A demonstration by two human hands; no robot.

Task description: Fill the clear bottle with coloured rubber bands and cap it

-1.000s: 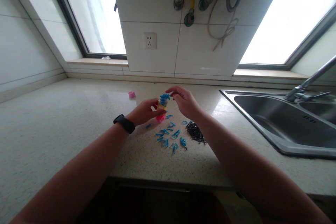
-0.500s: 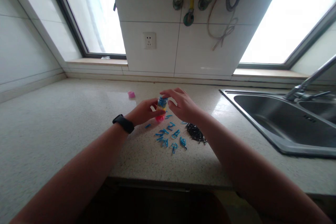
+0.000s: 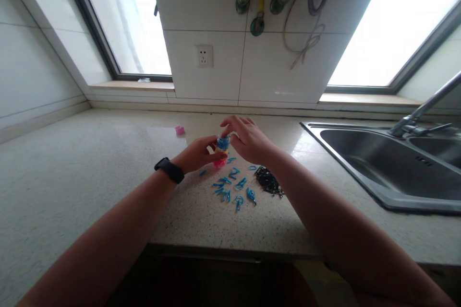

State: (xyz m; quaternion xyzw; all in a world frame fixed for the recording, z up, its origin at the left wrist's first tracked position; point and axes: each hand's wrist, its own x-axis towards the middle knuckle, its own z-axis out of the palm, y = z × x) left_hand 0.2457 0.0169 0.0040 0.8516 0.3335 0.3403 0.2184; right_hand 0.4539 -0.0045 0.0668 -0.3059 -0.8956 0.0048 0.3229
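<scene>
My left hand point(image 3: 201, 154), with a black band on its wrist, is wrapped around a small clear jar point(image 3: 217, 149). Layers of pink, yellow and blue show through its wall, the blue at the top. Above the jar's mouth is my right hand point(image 3: 248, 140), its index finger bent down at the opening and its thumb near the rim. Nothing visible is held between those fingers, which are apart. In front of the jar, several blue rubber bands point(image 3: 241, 183) lie scattered. A heap of black rubber bands point(image 3: 267, 181) lies beside them, partly behind my right forearm.
A small pink cap-like piece point(image 3: 179, 130) sits farther back on the pale speckled countertop point(image 3: 118, 163). To the right is a steel sink point(image 3: 360, 163) with a faucet point(image 3: 414, 120). The tiled wall behind has a socket point(image 3: 204, 56) and hoses.
The right hand's fingers have lifted slightly and the index finger bends more into the jar's mouth. My left hand keeps its hold on the jar.
</scene>
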